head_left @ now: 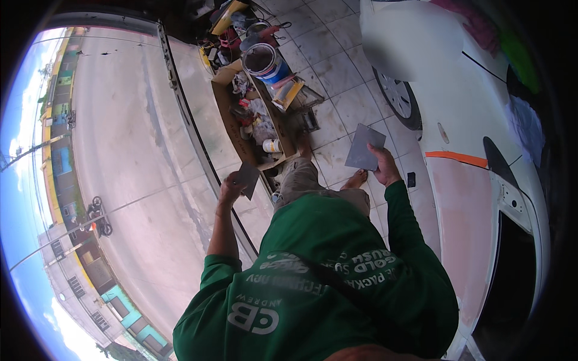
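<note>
In the head view, a small dark grey flat spreader blade (247,178) is gripped in the left hand (230,191), fingers closed on its lower edge, out over the threshold beside the metal door track (192,129). A larger grey rectangular flat mixing board (363,147) is held up in the right hand (384,166), pinched at its lower right corner above the pale tiled floor (349,96). Both plates are raised and kept well apart. A white car body (475,120) with an orange tape strip (456,157) and a sanded pinkish panel stands at the right; an open cardboard box of cans and rags (253,120) lies ahead. The work is judged to be at the filler preparation stage; next, blade and board would need to be brought together.
</note>
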The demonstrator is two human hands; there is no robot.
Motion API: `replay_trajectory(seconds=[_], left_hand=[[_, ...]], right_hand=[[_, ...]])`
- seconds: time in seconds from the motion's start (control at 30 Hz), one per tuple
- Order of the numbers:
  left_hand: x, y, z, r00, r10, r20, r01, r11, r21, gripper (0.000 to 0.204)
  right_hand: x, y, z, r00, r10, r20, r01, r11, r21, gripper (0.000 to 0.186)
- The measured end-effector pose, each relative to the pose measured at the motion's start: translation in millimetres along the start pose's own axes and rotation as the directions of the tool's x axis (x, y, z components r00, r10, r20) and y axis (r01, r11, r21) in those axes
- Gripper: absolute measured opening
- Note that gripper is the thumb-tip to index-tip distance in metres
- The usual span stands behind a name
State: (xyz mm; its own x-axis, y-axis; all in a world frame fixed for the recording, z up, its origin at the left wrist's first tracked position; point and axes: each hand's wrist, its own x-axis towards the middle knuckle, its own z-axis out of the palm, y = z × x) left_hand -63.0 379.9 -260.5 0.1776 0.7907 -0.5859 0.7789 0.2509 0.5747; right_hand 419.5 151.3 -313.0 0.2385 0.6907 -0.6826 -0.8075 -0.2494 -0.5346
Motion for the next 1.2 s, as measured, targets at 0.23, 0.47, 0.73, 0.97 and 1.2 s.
replay_trajectory(seconds=[0.23, 0.47, 0.73, 0.97, 1.2], left_hand=[[199, 193, -80, 0.881, 0.451, -0.14, -0.459, 0.748, -0.479, 0.026], [407, 267, -21, 0.754, 0.645, 0.124, -0.644, 0.69, 0.329, 0.027], [526, 251, 78, 0.876, 0.413, 0.248, -0.479, 0.693, 0.538, 0.025], [592, 177, 115, 0.702, 0.592, 0.396, -0.692, 0.434, 0.577, 0.024], [618, 178, 126, 0.676, 0.546, 0.495, -0.736, 0.468, 0.489, 0.02]], right_hand=[[65, 30, 20, 0.97, -0.051, -0.238, 0.042, 0.998, -0.041, 0.04], [207, 51, 124, 0.936, -0.102, -0.336, -0.029, 0.932, -0.362, 0.039], [369, 24, 273, 0.909, -0.381, -0.168, 0.155, 0.683, -0.714, 0.045], [420, 36, 318, 0.896, -0.399, -0.195, 0.102, 0.613, -0.783, 0.055], [425, 35, 317, 0.905, -0.367, -0.213, 0.079, 0.639, -0.765, 0.065]])
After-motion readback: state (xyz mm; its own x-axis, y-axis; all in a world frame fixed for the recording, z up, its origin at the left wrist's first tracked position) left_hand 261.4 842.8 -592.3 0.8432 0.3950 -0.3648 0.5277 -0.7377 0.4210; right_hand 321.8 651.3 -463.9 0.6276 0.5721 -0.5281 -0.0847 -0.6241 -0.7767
